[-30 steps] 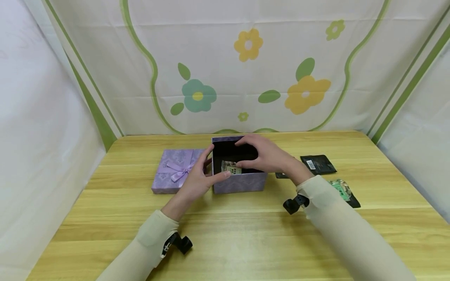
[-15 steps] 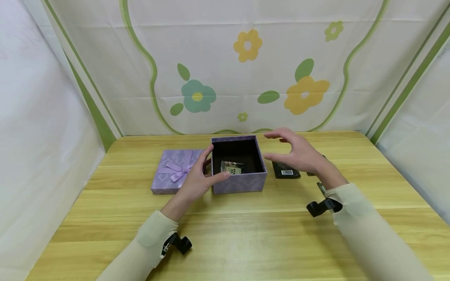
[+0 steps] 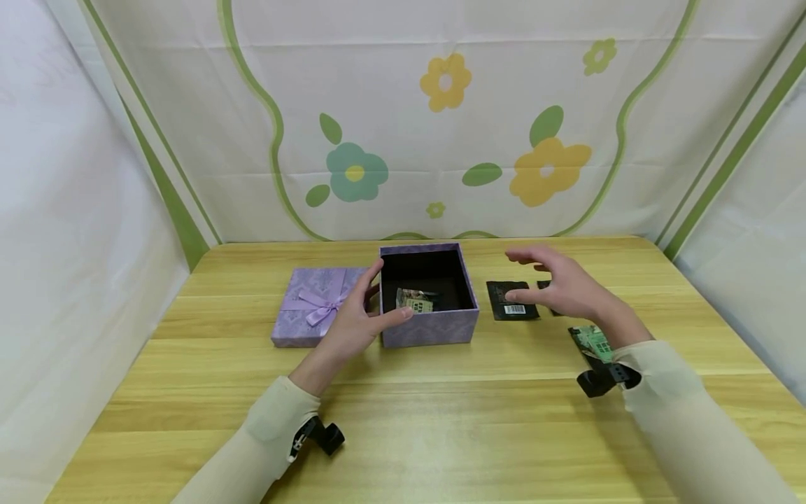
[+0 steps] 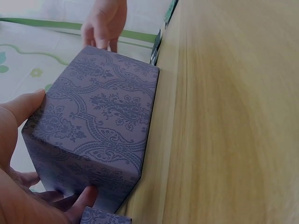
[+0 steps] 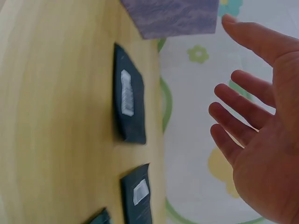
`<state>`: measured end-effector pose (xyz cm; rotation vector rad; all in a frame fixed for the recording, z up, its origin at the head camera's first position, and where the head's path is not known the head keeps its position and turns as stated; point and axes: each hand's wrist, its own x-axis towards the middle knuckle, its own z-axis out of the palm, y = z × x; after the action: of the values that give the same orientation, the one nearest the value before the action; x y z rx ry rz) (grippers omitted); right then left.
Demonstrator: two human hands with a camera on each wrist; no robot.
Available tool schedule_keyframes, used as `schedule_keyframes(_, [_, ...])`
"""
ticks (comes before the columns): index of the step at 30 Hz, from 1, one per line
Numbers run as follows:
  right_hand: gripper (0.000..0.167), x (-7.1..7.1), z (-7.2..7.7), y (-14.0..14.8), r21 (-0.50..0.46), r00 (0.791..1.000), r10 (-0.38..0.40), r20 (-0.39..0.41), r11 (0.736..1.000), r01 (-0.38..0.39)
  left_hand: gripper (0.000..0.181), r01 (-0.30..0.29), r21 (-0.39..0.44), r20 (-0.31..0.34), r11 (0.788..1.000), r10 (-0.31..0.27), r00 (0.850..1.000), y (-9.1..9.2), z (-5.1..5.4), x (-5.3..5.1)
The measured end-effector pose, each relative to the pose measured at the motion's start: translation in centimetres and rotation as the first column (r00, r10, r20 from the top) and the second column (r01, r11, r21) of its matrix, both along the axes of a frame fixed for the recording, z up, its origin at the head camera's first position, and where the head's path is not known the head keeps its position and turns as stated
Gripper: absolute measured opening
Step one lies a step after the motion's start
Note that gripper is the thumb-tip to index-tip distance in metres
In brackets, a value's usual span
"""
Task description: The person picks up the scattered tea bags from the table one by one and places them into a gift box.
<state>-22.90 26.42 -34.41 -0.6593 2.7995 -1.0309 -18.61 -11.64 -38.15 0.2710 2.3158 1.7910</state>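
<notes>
Right hand (image 3: 569,285) moved right, off box (image 3: 433,330) — fingers spread, empty; left hand (image 3: 354,323) grips box — best pinch black pouch (image 3: 508,309) by edge.

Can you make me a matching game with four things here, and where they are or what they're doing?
1. Bow-topped lid
2. Left hand
3. Right hand
4. Packet with a pale label

A. Fingers apart, holding nothing
B. Inside the open purple box
C. Lying on the wooden table
D. Gripping the box's side

Right pairs: 1-C, 2-D, 3-A, 4-B
</notes>
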Motion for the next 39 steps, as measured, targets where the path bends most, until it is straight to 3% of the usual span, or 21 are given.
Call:
schedule_keyframes(9, [0.091,-0.8,-2.4,1.0,0.085,0.992,-0.014,0.122,0.996,0.004,0.103,-0.007,0.007,0.015,1.000,0.007,1.000,0.0,-0.1,0.1])
schedule_keyframes(16, [0.093,-1.2,-3.7,1.0,0.143,0.988,-0.008,0.154,0.990,-0.014,0.103,-0.004,0.008,0.015,1.000,0.004,1.000,0.1,0.0,0.1])
schedule_keyframes(23, [0.097,-1.4,-4.1,1.0,0.148,0.983,0.001,0.184,0.989,-0.029,0.103,-0.006,0.007,0.016,1.000,0.006,1.000,0.1,-0.1,0.1])
schedule_keyframes(39, [0.097,-1.9,-3.9,1.0,0.221,0.985,0.022,0.172,0.973,-0.060,0.102,-0.013,0.001,0.006,1.000,0.013,1.000,0.0,0.1,0.0])
